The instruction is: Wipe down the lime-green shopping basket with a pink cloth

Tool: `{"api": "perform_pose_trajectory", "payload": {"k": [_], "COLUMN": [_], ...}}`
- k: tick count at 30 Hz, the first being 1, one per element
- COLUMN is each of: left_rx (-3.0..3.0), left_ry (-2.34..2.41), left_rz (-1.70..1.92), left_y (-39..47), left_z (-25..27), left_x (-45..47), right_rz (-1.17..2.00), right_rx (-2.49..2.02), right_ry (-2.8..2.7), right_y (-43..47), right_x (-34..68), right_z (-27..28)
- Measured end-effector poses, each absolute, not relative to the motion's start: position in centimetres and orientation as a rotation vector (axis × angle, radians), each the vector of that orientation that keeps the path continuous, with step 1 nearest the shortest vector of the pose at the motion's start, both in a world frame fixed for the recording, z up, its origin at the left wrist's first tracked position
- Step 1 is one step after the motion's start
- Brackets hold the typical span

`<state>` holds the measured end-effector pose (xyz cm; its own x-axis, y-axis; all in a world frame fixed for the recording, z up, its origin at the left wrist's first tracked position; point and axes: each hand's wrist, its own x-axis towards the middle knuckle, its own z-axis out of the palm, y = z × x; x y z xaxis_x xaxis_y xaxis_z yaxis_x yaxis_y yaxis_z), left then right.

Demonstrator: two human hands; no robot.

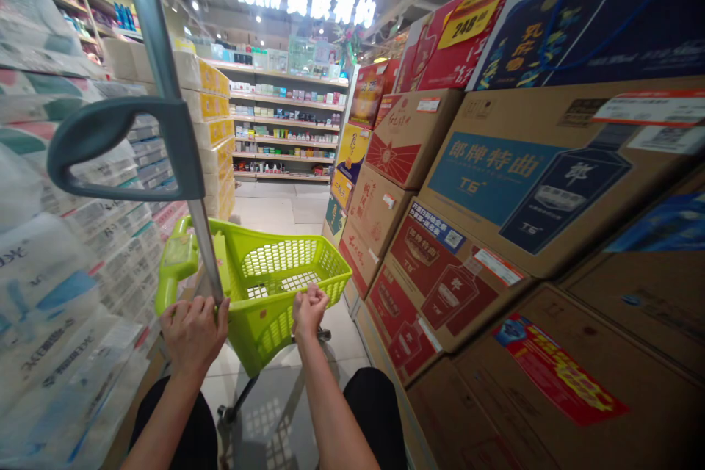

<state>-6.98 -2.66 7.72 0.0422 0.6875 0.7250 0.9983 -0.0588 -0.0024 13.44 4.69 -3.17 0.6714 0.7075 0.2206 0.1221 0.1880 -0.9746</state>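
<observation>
A lime-green shopping cart (pixel 258 316) with a perforated basket stands in front of me, turned sideways; its floor shows through the slots with nothing lying in it. My left hand (pixel 192 334) is closed over the cart's near left corner, by the foot of a metal pole (pixel 206 242). The pole rises past the top of the view and carries a grey loop handle (pixel 179 150). On the near side rim my right hand (pixel 309 308) is closed, fingers curled over the edge; the fingertips are partly hidden.
Stacked cartons (pixel 490 176) with price tags line the right side of the aisle. Wrapped tissue packs (pixel 71 250) are piled on the left, with yellow and white packs (pixel 214 125) farther on. Cosmetics shelves (pixel 286 99) stand at the far end, beneath a lit sign (pixel 308 1).
</observation>
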Motion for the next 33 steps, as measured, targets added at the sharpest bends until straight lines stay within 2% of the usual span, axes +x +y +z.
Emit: {"api": "perform_pose_trajectory", "payload": {"k": [5,12,20,26,33], "left_rx": [-1.835,-1.836,-1.878,-1.857,-1.882], "left_ry": [-1.733,-1.717,-1.744,-1.721,-1.674], "left_rz": [-0.869,-0.782,-0.845,-0.817,-0.820], "left_y": [-2.8,-2.8,-3.2,-3.4,-2.9], "left_z": [7.4,7.4,7.6,7.7,7.4], "left_x": [-6.6,-6.4,-6.2,-5.8,-5.7], "right_rz": [0.349,0.323,0.290,0.336,0.316], "right_rx": [-1.358,-1.433,-1.189,-1.416,-1.264], "right_ry": [-1.016,-0.963,-1.577,-1.449,-1.637], "right_y": [1.9,2.1,-2.0,-0.2,-1.8], "right_x": [8.3,10.2,6.9,10.0,7.1], "right_z": [-2.6,-0.8,0.8,2.2,3.2]}}
